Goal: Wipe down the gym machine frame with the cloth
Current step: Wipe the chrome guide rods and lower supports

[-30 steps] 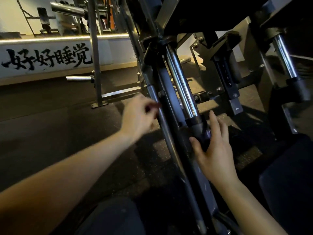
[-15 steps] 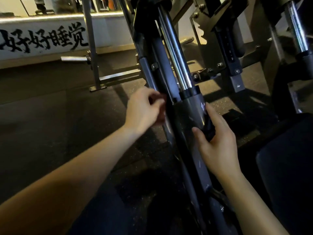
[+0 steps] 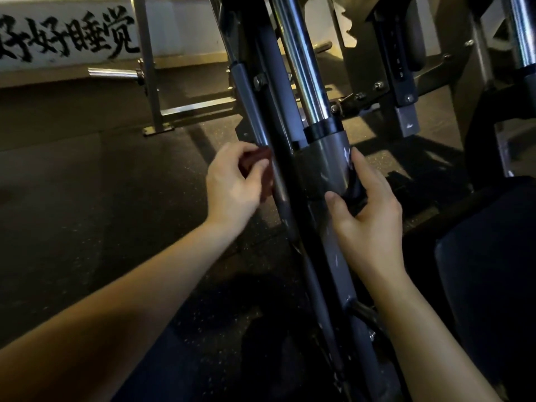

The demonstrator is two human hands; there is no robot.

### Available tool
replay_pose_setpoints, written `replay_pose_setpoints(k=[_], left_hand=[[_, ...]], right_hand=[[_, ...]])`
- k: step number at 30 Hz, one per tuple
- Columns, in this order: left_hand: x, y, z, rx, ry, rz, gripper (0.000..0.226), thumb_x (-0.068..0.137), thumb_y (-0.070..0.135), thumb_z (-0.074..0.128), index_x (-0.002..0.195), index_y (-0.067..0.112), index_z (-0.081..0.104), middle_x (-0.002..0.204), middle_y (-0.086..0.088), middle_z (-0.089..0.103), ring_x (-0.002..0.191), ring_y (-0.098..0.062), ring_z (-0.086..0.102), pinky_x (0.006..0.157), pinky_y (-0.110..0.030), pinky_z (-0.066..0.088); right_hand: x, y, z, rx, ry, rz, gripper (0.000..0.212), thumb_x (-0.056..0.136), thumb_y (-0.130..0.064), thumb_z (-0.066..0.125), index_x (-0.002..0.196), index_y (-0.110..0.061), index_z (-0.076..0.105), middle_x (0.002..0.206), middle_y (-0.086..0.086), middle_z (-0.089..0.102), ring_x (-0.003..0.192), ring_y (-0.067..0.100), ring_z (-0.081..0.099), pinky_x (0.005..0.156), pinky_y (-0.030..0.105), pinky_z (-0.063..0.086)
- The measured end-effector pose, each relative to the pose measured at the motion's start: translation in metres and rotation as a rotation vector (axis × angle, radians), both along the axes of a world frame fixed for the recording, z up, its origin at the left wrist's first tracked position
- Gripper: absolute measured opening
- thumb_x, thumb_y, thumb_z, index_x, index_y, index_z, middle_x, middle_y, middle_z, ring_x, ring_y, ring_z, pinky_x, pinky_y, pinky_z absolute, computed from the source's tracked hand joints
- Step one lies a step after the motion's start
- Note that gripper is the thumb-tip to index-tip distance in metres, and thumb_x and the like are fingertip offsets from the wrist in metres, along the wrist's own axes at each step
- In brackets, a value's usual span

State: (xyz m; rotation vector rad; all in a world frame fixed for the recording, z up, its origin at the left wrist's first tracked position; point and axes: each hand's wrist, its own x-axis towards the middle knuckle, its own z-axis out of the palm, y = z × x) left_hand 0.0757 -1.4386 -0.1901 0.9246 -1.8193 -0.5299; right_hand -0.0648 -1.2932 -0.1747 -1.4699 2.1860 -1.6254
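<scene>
**Frame wipe-down: contact made at the lower upright**

Nearest the viewer, two bare forearms reach forward on either side of the gym machine frame (image 3: 278,134). The left hand (image 3: 235,181) pinches a dark red cloth (image 3: 256,162) between thumb and curled fingers and holds it against the slim grey tube (image 3: 249,103) on the outer side of the frame. The right hand (image 3: 368,210) is closed round a black wad (image 3: 352,188), thumb below and fingers laid up along it, pressing it against the grey sleeve (image 3: 322,166). Whether that wad is a second cloth cannot be told.

Above the sleeve, the chrome guide rod (image 3: 301,62) rises out of view. A dark seat pad (image 3: 493,256) sits to the right. Beyond lie the rubber floor (image 3: 72,198), a chrome plate peg (image 3: 113,73) and a wall panel with black lettering (image 3: 72,39).

Step in hand, as judged: wiping the lower frame members, with much of the frame yet to do. The next move calls for firm cloth contact along the tube. Keep the fingers away from the bolt heads and the gap between the members.
</scene>
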Motion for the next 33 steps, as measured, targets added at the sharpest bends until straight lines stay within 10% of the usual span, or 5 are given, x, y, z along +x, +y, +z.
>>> replay_pose_setpoints(k=[9,13,33], left_hand=[[0.014,0.044,-0.081,0.310,-0.134,-0.198,0.015,0.087,0.012,0.075,0.096,0.024,0.072,0.095,0.012,0.070,0.095,-0.005,0.067,0.092,-0.040,0.056],[0.014,0.025,-0.044,0.260,0.120,-0.095,0.015,0.091,0.012,0.073,0.099,0.024,0.068,0.099,0.012,0.069,0.100,-0.005,0.066,0.093,-0.032,0.055],[0.010,0.063,-0.057,0.065,-0.189,-0.373,0.018,0.086,0.011,0.075,0.102,0.020,0.076,0.102,0.011,0.067,0.098,-0.002,0.064,0.092,-0.025,0.053]], right_hand=[[-0.013,0.006,-0.010,0.022,0.044,0.076,0.069,0.097,-0.026,0.069,0.157,-0.019,0.037,0.154,-0.006,0.046,0.144,0.003,0.040,0.119,0.031,0.036],[-0.014,0.003,-0.015,-0.032,-0.003,0.102,0.068,0.098,-0.029,0.066,0.157,-0.017,0.036,0.152,0.000,0.050,0.142,0.013,0.046,0.115,0.047,0.042],[-0.008,0.011,0.006,0.034,-0.203,0.167,0.070,0.096,-0.004,0.065,0.156,-0.026,0.039,0.151,-0.009,0.051,0.140,0.004,0.046,0.117,0.041,0.042]])
